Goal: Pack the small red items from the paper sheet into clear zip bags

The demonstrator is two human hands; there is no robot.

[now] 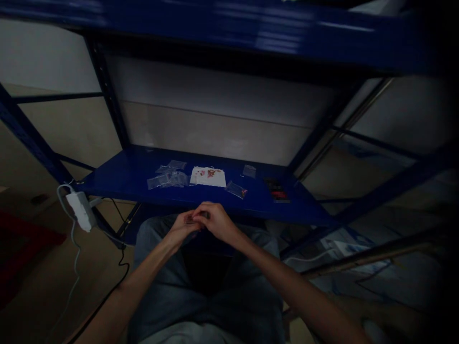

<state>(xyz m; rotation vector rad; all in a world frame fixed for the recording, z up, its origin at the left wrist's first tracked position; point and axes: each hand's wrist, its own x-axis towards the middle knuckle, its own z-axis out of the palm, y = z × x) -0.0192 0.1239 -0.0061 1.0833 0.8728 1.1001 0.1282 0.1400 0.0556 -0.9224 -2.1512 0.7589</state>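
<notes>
My left hand point(182, 228) and my right hand point(214, 220) meet just below the front edge of a blue metal shelf point(125, 177), fingers curled and pinched together around something small that the dim light hides. On the shelf behind them lie a white sheet with red marks point(208, 177), several small clear plastic bags point(168, 177), one more clear bag with a red bit inside point(236, 189), another small bag point(249, 170) and a dark flat object with red markings point(277, 189).
A white power strip point(81, 210) hangs at the left with cables running down to the floor. Blue shelf uprights and braces point(32, 138) frame both sides, and an upper shelf beam point(251, 33) runs overhead. My legs in jeans point(172, 286) are below.
</notes>
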